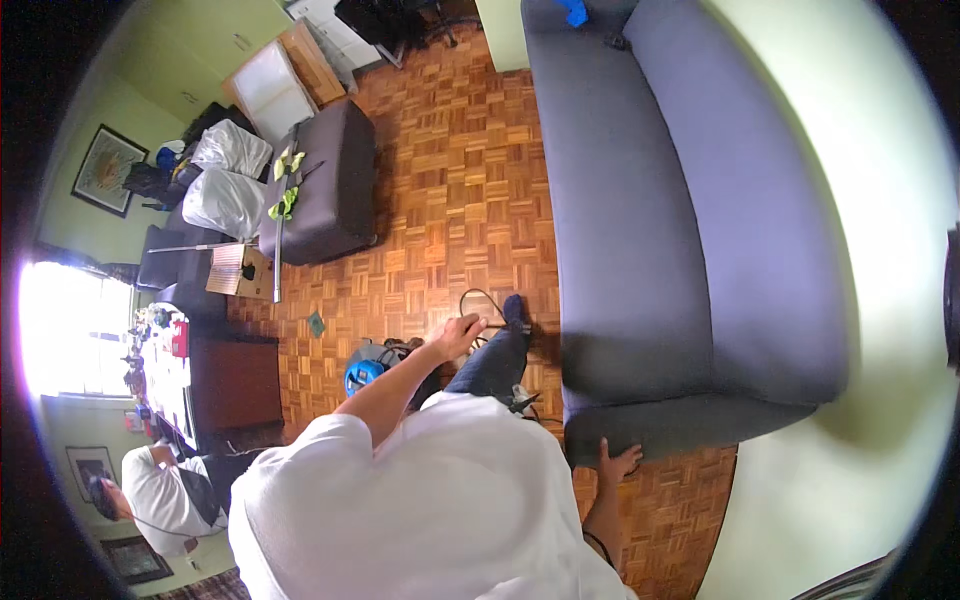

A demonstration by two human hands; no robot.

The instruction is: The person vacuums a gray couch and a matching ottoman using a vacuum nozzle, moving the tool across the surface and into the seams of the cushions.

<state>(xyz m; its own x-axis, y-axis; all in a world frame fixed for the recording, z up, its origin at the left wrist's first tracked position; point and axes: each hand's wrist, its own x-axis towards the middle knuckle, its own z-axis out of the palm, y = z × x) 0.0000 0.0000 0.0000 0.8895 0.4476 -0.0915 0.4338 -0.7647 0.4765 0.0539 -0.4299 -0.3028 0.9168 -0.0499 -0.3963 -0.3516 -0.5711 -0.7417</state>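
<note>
My left hand [460, 336] is closed in front of my body, above the parquet floor. A thin dark cord [481, 291] loops up from it, and a short dark piece sticks out to its right, too small to make out. My right hand [620, 461] lies with fingers apart against the near end of the long grey sofa [625, 230], holding nothing. Beside my left forearm, a machine with a round blue part [363, 376] stands on the floor, partly hidden by my arm. My foot [514, 310] in a dark sock shows past my left hand.
A dark grey ottoman [335, 180] carries a metal tube [278, 260] and yellow-green cloths [285, 203]. White plastic bags [225, 203] and a cardboard box [237, 270] stand beyond it. Another person [170, 495] sits at a cluttered desk [235, 385] at left. A small green piece [316, 323] lies on the floor.
</note>
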